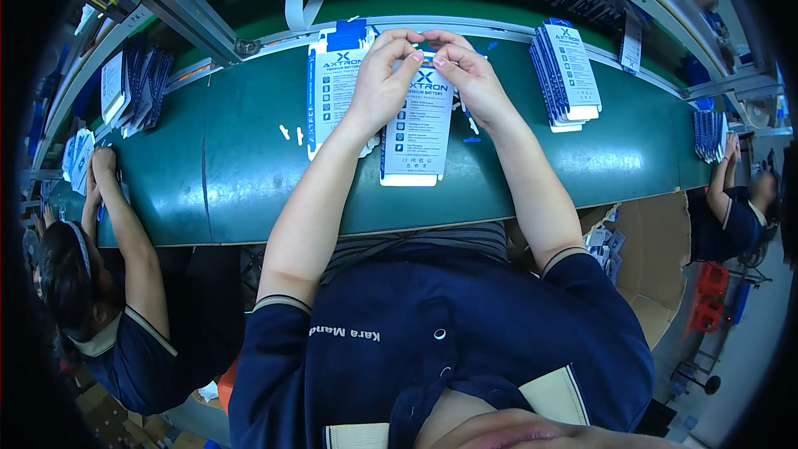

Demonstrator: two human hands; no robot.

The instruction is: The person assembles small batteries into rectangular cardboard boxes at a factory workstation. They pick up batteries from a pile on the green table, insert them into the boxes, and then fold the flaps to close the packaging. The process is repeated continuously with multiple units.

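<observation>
The left hand [381, 87] and right hand [475, 83] pinch a white box [424, 137] at its far end, apparently working that edge, which calls for even thumb pressure.

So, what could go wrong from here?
The left hand and right hand pinch the top end of the blue-and-white carton; its card could crease there. The left forearm overlaps the carton pile in view, so it might nudge it. Small white scraps lie loose on the table and might get caught under a carton.
</observation>
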